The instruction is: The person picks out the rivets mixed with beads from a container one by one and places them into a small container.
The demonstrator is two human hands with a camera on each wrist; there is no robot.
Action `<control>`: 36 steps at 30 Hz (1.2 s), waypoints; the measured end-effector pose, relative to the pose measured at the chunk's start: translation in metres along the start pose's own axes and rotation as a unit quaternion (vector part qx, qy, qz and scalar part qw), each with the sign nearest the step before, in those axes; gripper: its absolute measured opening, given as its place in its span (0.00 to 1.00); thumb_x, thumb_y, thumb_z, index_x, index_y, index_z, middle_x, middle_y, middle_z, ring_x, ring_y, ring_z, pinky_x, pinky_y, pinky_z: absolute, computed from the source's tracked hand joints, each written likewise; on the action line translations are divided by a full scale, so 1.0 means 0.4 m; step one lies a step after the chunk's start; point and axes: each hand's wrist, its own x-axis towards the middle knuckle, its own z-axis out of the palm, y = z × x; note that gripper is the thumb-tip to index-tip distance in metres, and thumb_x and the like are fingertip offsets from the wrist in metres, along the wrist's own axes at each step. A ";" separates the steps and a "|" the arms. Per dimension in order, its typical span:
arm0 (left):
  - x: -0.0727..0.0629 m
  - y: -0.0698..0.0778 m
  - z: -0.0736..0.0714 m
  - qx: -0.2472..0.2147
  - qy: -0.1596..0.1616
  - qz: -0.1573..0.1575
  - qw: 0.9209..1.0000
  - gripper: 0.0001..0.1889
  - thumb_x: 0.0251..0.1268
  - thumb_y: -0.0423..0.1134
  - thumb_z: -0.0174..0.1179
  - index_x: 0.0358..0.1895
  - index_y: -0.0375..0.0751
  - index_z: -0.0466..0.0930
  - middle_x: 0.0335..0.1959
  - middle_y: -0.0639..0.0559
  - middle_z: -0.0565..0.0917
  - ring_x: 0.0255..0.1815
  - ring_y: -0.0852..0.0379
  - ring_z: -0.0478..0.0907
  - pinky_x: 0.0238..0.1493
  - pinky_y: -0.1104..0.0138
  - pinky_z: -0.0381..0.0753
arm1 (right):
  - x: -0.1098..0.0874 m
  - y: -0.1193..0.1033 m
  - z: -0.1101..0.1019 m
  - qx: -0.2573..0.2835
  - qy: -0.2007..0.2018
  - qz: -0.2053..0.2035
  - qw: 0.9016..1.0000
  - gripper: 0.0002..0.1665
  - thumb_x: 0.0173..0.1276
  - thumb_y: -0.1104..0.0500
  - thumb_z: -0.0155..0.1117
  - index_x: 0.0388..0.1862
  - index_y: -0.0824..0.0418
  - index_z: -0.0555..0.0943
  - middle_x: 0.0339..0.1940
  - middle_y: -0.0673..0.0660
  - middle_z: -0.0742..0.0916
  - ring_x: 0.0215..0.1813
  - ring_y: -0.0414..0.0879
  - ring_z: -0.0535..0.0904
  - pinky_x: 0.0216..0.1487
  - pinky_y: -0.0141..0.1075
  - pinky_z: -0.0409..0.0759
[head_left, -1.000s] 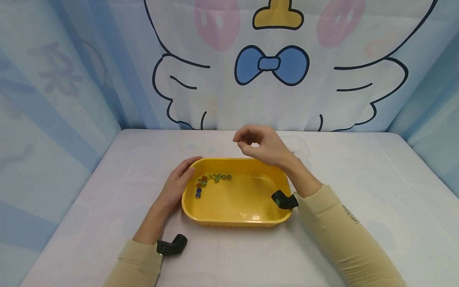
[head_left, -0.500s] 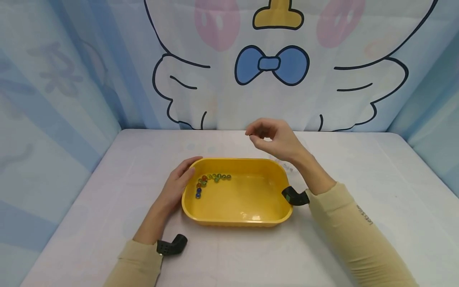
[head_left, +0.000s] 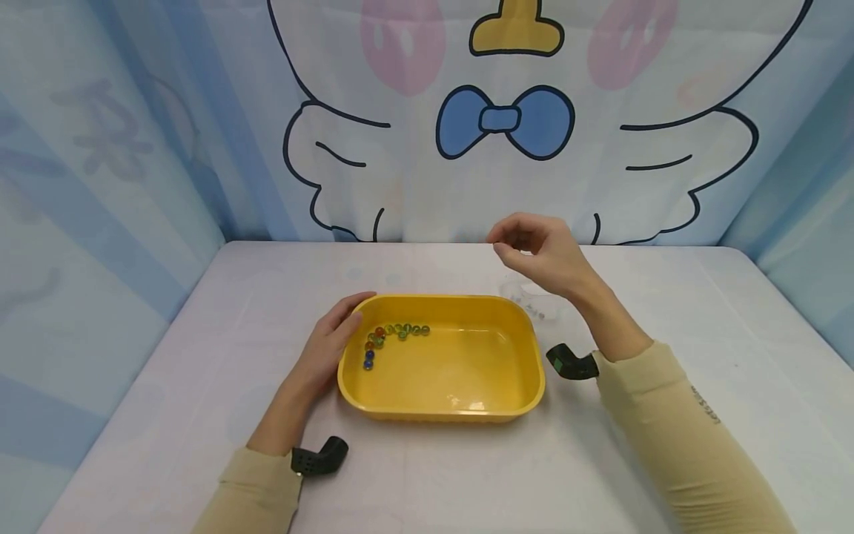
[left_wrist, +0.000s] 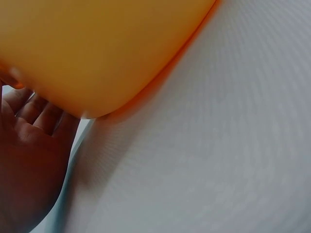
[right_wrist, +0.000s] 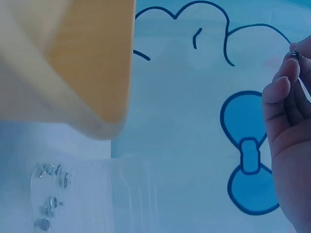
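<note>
A yellow tray [head_left: 467, 371] holds several glass marbles [head_left: 408, 328] along its back and left sides, in green, orange-red and blue. My left hand [head_left: 333, 334] grips the tray's left back corner, thumb at the rim and fingers [left_wrist: 46, 114] along the outer wall. Above the table's back edge, my right hand [head_left: 540, 252] pinches a small, dark, shiny piece [right_wrist: 294, 54] between thumb and fingertips. Its exact kind is mostly hidden by the fingers. Below that hand lies a clear plastic container [head_left: 534, 300] with several small glinting pieces [right_wrist: 51, 206] inside.
White cloth covers the table [head_left: 427, 475]. A printed curtain [head_left: 507, 193] rises directly behind its back edge, with more curtain on both sides. Black wrist cameras [head_left: 320, 456] sit on both forearms, the right one beside the tray's right end.
My right hand has moved right and slightly up from above the tray's back rim to over the clear container, still pinching. The left hand, tray and marbles stay put.
</note>
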 end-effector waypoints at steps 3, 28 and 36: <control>0.000 0.001 0.000 -0.001 0.001 -0.001 1.000 0.22 0.83 0.41 0.43 0.74 0.47 0.66 0.72 0.50 0.69 0.73 0.52 0.63 0.75 0.56 0.58 | -0.008 0.006 -0.013 -0.011 0.008 0.010 1.000 0.07 0.68 0.73 0.60 0.42 0.72 0.83 0.38 0.63 0.84 0.35 0.47 0.76 0.38 0.27 0.78; -0.002 0.005 -0.001 -0.004 -0.002 -0.001 1.000 0.22 0.83 0.41 0.43 0.74 0.47 0.66 0.73 0.51 0.69 0.73 0.52 0.63 0.75 0.56 0.59 | -0.081 0.100 -0.072 -0.126 0.024 0.133 0.983 0.10 0.71 0.66 0.61 0.47 0.69 0.83 0.46 0.63 0.86 0.38 0.50 0.76 0.38 0.23 0.77; -0.004 0.004 -0.001 -0.002 -0.002 0.001 1.000 0.22 0.83 0.42 0.44 0.74 0.47 0.66 0.72 0.50 0.70 0.73 0.52 0.64 0.75 0.56 0.59 | -0.101 0.119 -0.081 -0.152 0.013 0.158 0.976 0.09 0.71 0.66 0.60 0.46 0.68 0.83 0.41 0.61 0.85 0.37 0.52 0.75 0.37 0.24 0.77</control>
